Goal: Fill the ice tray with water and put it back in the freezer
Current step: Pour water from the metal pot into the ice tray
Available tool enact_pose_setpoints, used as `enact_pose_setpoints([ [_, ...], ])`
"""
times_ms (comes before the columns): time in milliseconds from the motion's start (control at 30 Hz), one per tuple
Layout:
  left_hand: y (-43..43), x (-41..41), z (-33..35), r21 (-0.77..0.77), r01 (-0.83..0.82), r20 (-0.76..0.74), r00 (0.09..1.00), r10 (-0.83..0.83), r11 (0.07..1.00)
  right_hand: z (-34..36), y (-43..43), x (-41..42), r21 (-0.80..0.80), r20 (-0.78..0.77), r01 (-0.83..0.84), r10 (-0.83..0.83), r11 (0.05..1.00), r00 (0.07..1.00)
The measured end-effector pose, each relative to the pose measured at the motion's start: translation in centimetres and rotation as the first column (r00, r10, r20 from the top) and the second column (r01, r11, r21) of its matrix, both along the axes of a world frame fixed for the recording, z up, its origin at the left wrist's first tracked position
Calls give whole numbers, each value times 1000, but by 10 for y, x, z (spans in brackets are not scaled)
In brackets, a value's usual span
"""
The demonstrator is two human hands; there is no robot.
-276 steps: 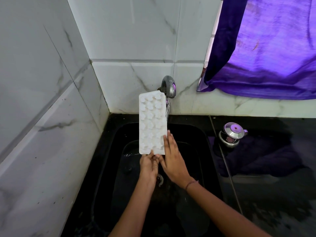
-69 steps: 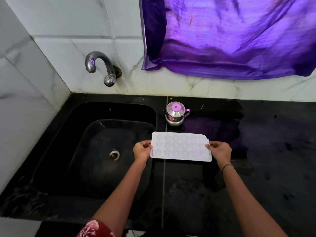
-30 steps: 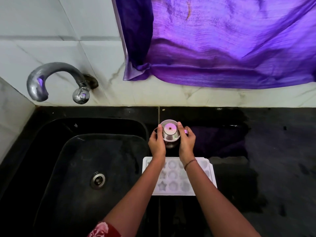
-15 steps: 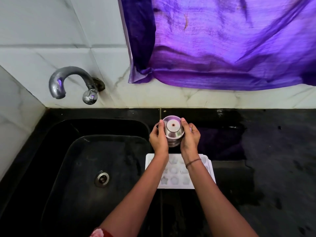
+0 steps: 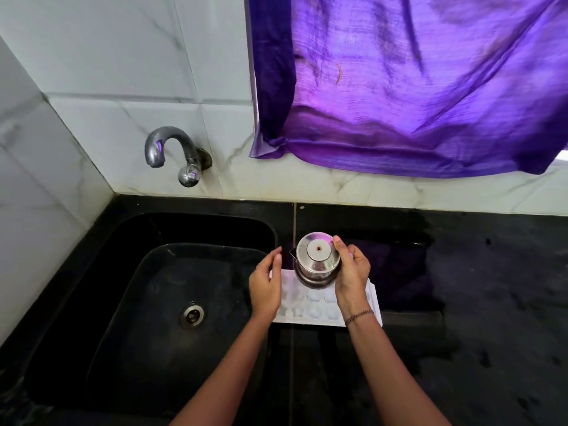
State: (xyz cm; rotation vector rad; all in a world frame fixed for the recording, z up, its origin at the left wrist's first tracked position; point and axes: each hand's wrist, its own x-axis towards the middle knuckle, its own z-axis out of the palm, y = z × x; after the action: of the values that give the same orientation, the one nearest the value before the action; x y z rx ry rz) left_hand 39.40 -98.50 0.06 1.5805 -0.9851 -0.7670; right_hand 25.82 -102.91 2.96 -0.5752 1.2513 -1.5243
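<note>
The white ice tray lies flat on the black counter just right of the sink, its shaped cells facing up. A small steel pot with a lid is held above the tray's far edge. My right hand grips the pot from the right side. My left hand is just left of the pot, fingers apart, not touching it. Both hands and the pot hide parts of the tray.
The black sink with its drain lies to the left. A steel tap sticks out of the tiled wall above it. A purple curtain hangs at the back right. Black counter stretches right.
The pot, held by both hands half a second ago, has been lifted nearer over the tray. My left hand has come off it and opened.
</note>
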Motion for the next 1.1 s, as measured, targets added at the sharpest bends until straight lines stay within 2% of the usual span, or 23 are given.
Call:
enact_pose_setpoints([
  [67, 14, 17, -24, 98, 81, 319, 942, -108, 992, 2, 5, -3, 8, -36, 0, 0, 1000, 999],
  [100, 20, 23, -32, 151, 107, 416, 895, -161, 983, 3, 7, -4, 8, -62, 1, 0, 1000, 998],
  [233, 42, 37, -55, 268, 188, 573, 757, -314, 945, 7, 13, -5, 8, -196, -3, 4, 1000, 981],
  [667, 46, 43, -74, 327, 305, 643, 622, -447, 895, 2, 12, 4, -27, -503, -42, 23, 999, 864],
  [933, 46, 40, -73, 314, 321, 642, 621, -448, 894, -2, 9, 7, -75, -617, -71, 9, 995, 787],
  [1100, 43, 40, -75, 315, 310, 670, 597, -442, 897, -1, 9, 10, -104, -630, -88, 3, 991, 777],
])
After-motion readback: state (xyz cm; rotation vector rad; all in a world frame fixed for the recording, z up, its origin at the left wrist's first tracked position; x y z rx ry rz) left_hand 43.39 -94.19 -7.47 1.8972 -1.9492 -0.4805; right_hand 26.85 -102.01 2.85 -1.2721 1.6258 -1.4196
